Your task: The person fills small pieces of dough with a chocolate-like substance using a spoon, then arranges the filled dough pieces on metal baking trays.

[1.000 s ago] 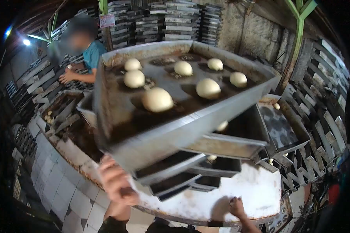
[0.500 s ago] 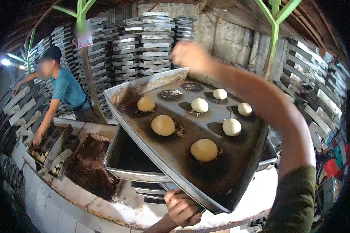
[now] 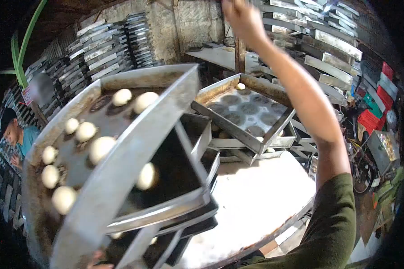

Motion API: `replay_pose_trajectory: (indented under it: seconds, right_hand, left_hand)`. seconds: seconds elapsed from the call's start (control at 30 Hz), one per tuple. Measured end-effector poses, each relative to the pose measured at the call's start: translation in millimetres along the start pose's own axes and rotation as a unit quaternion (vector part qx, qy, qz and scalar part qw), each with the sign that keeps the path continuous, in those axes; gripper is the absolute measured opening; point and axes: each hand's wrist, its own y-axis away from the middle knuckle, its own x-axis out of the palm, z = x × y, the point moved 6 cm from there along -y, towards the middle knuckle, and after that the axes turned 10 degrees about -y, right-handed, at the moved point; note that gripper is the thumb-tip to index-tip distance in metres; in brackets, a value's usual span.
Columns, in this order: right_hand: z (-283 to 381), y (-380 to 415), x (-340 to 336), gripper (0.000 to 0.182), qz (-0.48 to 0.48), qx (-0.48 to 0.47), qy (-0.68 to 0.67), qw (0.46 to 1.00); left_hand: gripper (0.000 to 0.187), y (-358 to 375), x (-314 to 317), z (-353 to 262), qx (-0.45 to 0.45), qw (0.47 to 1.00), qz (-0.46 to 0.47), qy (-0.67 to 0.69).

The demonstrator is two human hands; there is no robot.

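A metal baking tray [image 3: 90, 210] fills the left side, tilted, with several round pale dough balls [image 3: 102, 150] spread over its dark-stained bottom. My left hand [image 3: 99, 261] shows only as a small blurred piece under its near edge, closed on the tray. My right hand [image 3: 244, 20] is raised at the top edge, away from the trays; motion blur and the frame edge hide its fingers. Behind the held tray sits a stack of dark trays [image 3: 197, 197]. Farther back, another tray [image 3: 238, 139] holds one dough ball [image 3: 240, 86] in its far corner.
A white-topped table [image 3: 251, 197] carries the trays. Tall stacks of trays [image 3: 101, 49] line the back wall, with more stacks [image 3: 332, 49] at the right. A co-worker [image 3: 20, 134] stands at far left. Red crates [image 3: 371, 117] lie at the right.
The view has swung right, bringing the back tray into sight. The held tray has shifted left and turned, its side wall now nearer the camera. My right hand is still raised off it.
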Motion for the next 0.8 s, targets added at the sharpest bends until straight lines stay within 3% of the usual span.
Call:
replay_pose_trajectory:
  seconds: [0.03,0.07,0.1,0.13,0.17,0.2,0.23,0.27,0.3,0.33,0.37,0.4,0.43,0.47,0.5,0.53,0.6,0.63,0.67,0.7,0.73,0.77,0.8]
  right_hand:
    - [-70,44,32,0.029,0.038,0.037,0.006,0.999]
    - [-132,91,75,0.026,0.21,0.025,0.028,0.977]
    - [-199,151,130,0.021,0.459,-0.05,0.134,0.877]
    - [-241,211,157,0.019,0.585,-0.17,0.343,0.715]
    - [-298,230,164,0.019,0.478,0.057,0.048,0.875]
    - [-321,244,170,0.022,0.527,0.11,0.085,0.838]
    - [-336,251,177,0.028,0.571,0.158,0.122,0.796]
    - [-357,255,186,0.032,0.58,0.161,0.112,0.791]
    - [-378,261,200,0.033,0.584,0.164,0.125,0.785]
    - [-401,266,215,0.033,0.586,0.166,0.142,0.78]
    - [-419,276,227,0.033,0.589,0.16,0.135,0.781]
    - [-437,277,236,0.037,0.528,0.169,0.137,0.821]
    - [-445,274,242,0.041,0.464,0.177,0.135,0.858]
    - [-437,272,247,0.041,0.465,0.17,0.124,0.86]
    - [-433,275,244,0.05,0.485,0.23,0.126,0.834]
    - [-435,278,242,0.059,0.504,0.289,0.13,0.803]
    - [-446,234,244,0.057,0.462,0.271,0.132,0.834]
    - [-453,225,236,0.057,0.423,0.259,0.142,0.857]
    - [-431,195,215,0.049,0.424,0.278,0.072,0.859]
    - [-404,163,193,0.041,0.423,0.298,0.002,0.855]
    - [-335,137,144,0.035,0.334,0.339,-0.184,0.86]
    - [-287,123,110,0.036,0.293,0.298,-0.249,0.874]
    - [-243,108,76,0.037,0.249,0.248,-0.312,0.883]
  left_hand:
    - [0.044,8,-8,3,-0.134,0.982,-0.083,-0.103]
    - [0.044,24,-19,2,-0.261,0.928,-0.171,-0.204]
    - [0.045,24,-25,2,-0.327,0.907,-0.198,-0.174]
    - [0.045,26,-27,10,-0.387,0.883,-0.226,-0.141]
    - [0.047,27,-45,17,-0.278,0.902,-0.163,-0.287]
    - [0.049,30,-57,15,-0.163,0.885,-0.088,-0.427]
    - [0.04,30,-50,22,-0.283,0.928,-0.23,-0.078]
    - [0.038,39,-71,33,-0.272,0.934,-0.232,-0.02]
    - [0.036,20,-52,0,-0.07,0.939,-0.113,-0.318]
    - [0.036,18,-14,-22,0.138,0.811,0.022,-0.568]
    - [0.044,16,-18,-22,0.024,0.871,0.054,-0.487]
    - [0.046,27,-56,7,-0.157,0.961,-0.052,-0.223]
    - [0.046,41,-111,34,-0.163,0.93,-0.049,-0.327]
    - [0.046,52,-152,48,-0.166,0.887,-0.046,-0.428]
    - [0.045,43,-115,29,-0.232,0.887,-0.134,-0.376]
    - [0.041,41,-123,37,-0.243,0.855,-0.105,-0.446]
    - [0.055,51,-130,42,-0.319,0.888,-0.168,-0.284]
    - [0.053,49,-127,45,-0.379,0.877,-0.267,-0.129]
    - [0.048,54,-147,47,-0.118,0.892,-0.005,-0.436]
    - [0.047,41,-108,25,-0.049,0.86,0.055,-0.506]
    - [0.043,26,-50,-7,-0.055,0.842,0.068,-0.533]
    - [0.04,10,8,-39,-0.06,0.822,0.081,-0.56]
    - [0.036,12,19,-59,-0.091,0.731,0.044,-0.675]
